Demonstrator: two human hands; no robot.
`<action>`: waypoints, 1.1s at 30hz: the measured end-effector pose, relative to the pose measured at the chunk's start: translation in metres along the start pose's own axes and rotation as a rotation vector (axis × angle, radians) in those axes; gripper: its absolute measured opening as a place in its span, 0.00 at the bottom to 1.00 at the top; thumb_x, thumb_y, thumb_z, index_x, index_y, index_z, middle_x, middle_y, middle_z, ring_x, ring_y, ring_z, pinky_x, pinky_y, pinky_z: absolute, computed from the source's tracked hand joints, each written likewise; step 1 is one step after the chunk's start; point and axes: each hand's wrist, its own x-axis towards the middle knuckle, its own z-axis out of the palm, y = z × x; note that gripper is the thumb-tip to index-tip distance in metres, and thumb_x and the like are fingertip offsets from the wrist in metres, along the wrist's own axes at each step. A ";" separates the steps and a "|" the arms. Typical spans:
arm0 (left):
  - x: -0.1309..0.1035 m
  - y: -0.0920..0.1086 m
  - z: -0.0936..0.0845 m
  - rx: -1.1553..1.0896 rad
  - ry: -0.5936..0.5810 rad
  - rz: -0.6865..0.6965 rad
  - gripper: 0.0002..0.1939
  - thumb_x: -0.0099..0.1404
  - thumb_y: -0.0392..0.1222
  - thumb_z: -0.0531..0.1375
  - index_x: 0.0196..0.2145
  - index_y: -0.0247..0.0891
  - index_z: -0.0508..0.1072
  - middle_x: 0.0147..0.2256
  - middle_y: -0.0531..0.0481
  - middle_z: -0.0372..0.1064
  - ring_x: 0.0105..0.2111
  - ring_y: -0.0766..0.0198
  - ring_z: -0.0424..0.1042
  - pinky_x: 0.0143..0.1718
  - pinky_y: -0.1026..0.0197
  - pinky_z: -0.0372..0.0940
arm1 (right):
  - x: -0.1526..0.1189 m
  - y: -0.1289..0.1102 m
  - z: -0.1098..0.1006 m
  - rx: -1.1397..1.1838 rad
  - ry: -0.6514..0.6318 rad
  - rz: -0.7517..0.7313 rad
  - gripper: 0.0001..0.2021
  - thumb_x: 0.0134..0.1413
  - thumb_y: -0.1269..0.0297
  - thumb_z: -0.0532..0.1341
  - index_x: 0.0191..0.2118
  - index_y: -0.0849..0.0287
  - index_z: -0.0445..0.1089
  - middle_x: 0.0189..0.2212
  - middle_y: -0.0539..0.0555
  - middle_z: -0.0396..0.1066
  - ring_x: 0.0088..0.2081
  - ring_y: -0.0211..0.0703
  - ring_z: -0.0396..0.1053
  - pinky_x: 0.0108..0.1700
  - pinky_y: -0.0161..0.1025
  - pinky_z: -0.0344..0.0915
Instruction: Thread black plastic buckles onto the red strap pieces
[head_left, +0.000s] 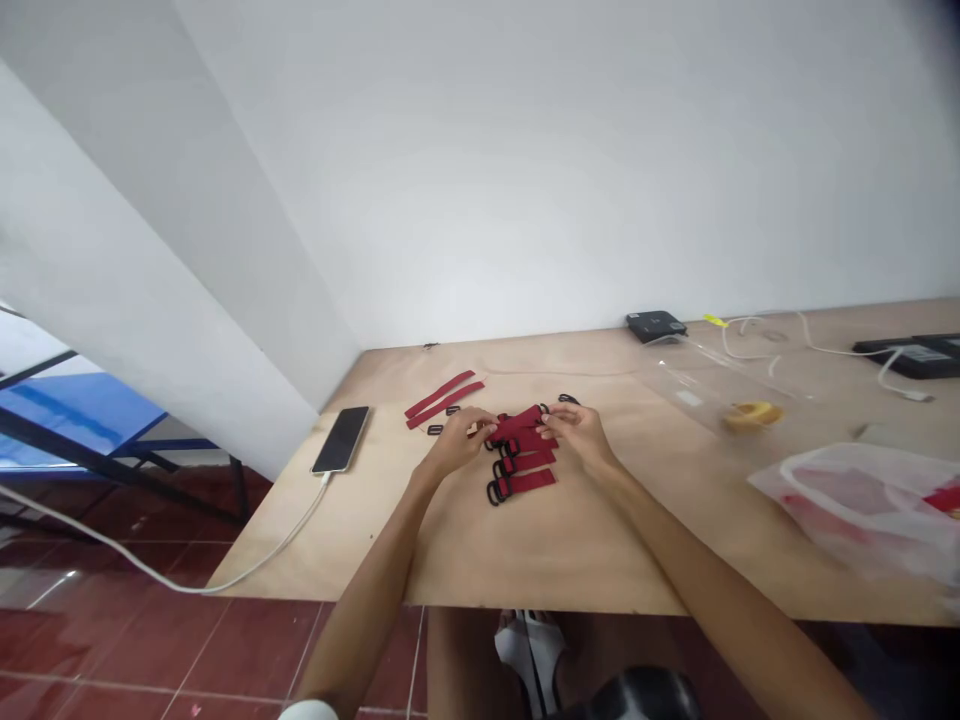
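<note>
Between my two hands a short red strap (517, 426) is stretched, with a black buckle at its right end. My left hand (463, 440) pinches the strap's left end. At the buckle end, my right hand (576, 432) closes its fingertips on the strap. Just below lie several finished-looking red straps with black buckles (529, 482), stacked in a row. Left of my left hand are two loose red strap pieces (445, 398) and two small black slider buckles (435, 430). Another black buckle (568, 399) rests beyond my right hand.
A phone (342, 440) on a white charging cable (277, 548) lies at the table's left. To the right are a clear plastic bag (690, 385), a yellow item (754, 415), a translucent bag with red contents (847, 505) and a black box (655, 326). A wall (525, 200) stands behind.
</note>
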 end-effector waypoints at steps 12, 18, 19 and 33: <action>-0.003 -0.005 0.002 0.129 -0.003 0.028 0.10 0.69 0.40 0.57 0.38 0.38 0.78 0.37 0.45 0.77 0.37 0.58 0.72 0.41 0.56 0.65 | -0.006 -0.002 0.002 -0.380 0.039 -0.261 0.10 0.45 0.59 0.67 0.31 0.60 0.74 0.23 0.55 0.74 0.25 0.46 0.74 0.25 0.38 0.70; -0.002 -0.008 0.005 0.100 0.017 0.023 0.08 0.68 0.39 0.58 0.38 0.38 0.78 0.37 0.46 0.77 0.38 0.58 0.72 0.42 0.56 0.65 | -0.010 0.000 0.005 -0.485 0.020 -0.382 0.07 0.48 0.61 0.64 0.30 0.60 0.74 0.24 0.54 0.74 0.26 0.43 0.70 0.28 0.38 0.67; -0.002 -0.007 0.007 0.081 0.027 0.022 0.08 0.68 0.38 0.58 0.39 0.38 0.78 0.37 0.46 0.77 0.38 0.58 0.72 0.42 0.57 0.65 | -0.011 -0.001 0.006 -0.486 0.015 -0.390 0.07 0.48 0.61 0.65 0.30 0.60 0.74 0.25 0.54 0.74 0.26 0.43 0.70 0.28 0.38 0.67; -0.004 0.007 0.020 -0.276 0.039 -0.031 0.13 0.62 0.43 0.66 0.43 0.37 0.74 0.32 0.51 0.72 0.31 0.65 0.70 0.36 0.63 0.64 | -0.033 -0.002 0.030 -0.229 -0.272 -0.258 0.18 0.44 0.55 0.72 0.25 0.57 0.62 0.23 0.47 0.64 0.26 0.37 0.65 0.30 0.35 0.66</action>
